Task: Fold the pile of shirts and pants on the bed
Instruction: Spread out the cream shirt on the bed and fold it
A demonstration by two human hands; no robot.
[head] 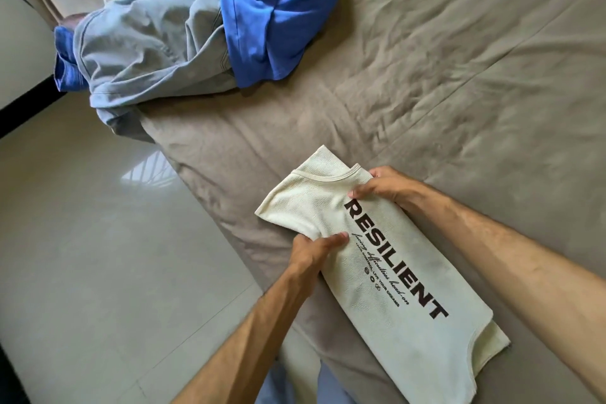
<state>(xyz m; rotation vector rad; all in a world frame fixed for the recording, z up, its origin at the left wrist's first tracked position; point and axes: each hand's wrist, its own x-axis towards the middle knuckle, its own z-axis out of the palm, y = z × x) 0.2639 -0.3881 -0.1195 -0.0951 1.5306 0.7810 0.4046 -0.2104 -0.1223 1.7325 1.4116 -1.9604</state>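
A cream shirt [387, 289] printed with "RESILIENT" lies folded into a long strip near the bed's front edge. My left hand [314, 252] pinches its left side below the sleeve. My right hand [383, 187] grips the fabric near the collar, at the start of the lettering. Farther back on the bed sits the pile: light grey-blue pants [144, 52] and a bright blue shirt [278, 6] draped over them. Another blue garment [65, 59] peeks out at the pile's left edge.
The bed wears a wrinkled taupe sheet [459, 82], which spreads wide to the right of the pile. A glossy tiled floor [82, 256] runs along the bed's left side. Blue fabric [278, 387] shows at the bottom edge between my arms.
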